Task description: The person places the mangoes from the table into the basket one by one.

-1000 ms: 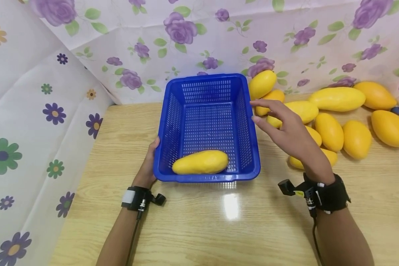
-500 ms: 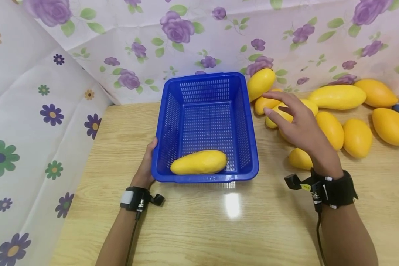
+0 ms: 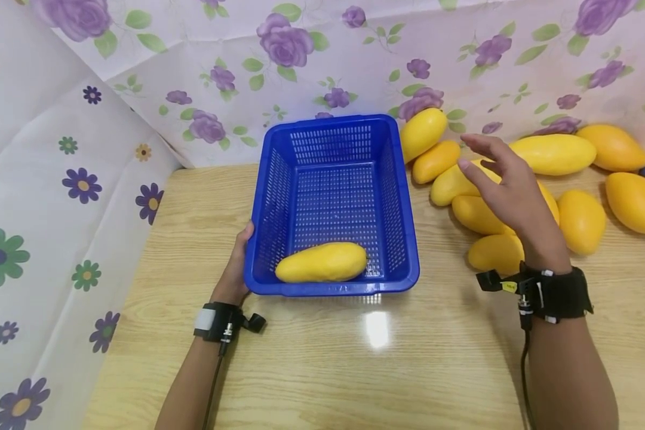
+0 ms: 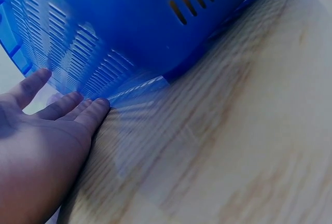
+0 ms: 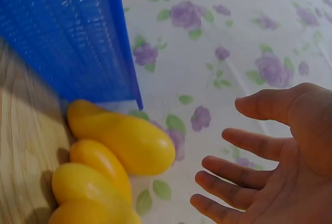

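A blue plastic basket [image 3: 330, 289] stands near the back of the table, with one long yellow fruit [image 3: 321, 263] lying in its front end. My left hand [image 3: 236, 266] is at the basket's left side; in the left wrist view its straight fingers [image 4: 93, 115] touch the slotted wall. To the right, my right hand [image 3: 507, 191] is held over a group of yellow mangoes, fingers spread and holding nothing. Beneath and around it are a long pale mango [image 3: 454, 184], a small mango [image 3: 475, 214] and a long yellow fruit [image 3: 553, 154].
Two mangoes, an upper one [image 3: 423, 132] and a smaller one [image 3: 436, 161], lie by the basket's right wall. More mangoes, such as a large one [image 3: 636, 203], spread to the right. A flowered sheet [image 3: 215, 71] hangs behind the wooden table [image 3: 435, 370].
My right hand has moved right, from beside the basket's right rim to above the mangoes. The left hand stays at the basket, and the fruit inside lies as before.
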{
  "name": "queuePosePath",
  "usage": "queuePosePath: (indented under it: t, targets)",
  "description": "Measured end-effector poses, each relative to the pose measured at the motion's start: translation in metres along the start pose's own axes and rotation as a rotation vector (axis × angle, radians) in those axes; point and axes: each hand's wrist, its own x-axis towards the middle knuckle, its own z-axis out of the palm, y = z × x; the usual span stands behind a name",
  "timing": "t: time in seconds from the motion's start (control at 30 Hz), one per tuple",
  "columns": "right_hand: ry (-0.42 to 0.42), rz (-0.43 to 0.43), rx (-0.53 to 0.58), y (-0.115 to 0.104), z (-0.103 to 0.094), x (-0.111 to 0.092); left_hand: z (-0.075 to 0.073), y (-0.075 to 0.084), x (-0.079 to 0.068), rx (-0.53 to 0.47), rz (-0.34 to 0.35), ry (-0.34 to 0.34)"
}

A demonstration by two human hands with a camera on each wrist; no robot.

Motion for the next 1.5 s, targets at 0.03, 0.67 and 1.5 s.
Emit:
queuePosePath:
  t: [0.03,0.67,1.5]
  targets:
    - [0.006,0.002,0.001,0.002,-0.001,0.001,0.0,0.0,0.0,-0.002,-0.001,0.002]
    - [0.126,0.119,-0.024,0.051,-0.009,0.01,0.002,0.0,-0.001,0.009,-0.012,0.021]
    - [-0.15,0.148,-0.356,0.087,-0.013,0.015,0.0,0.0,-0.001,0.009,0.0,0.008]
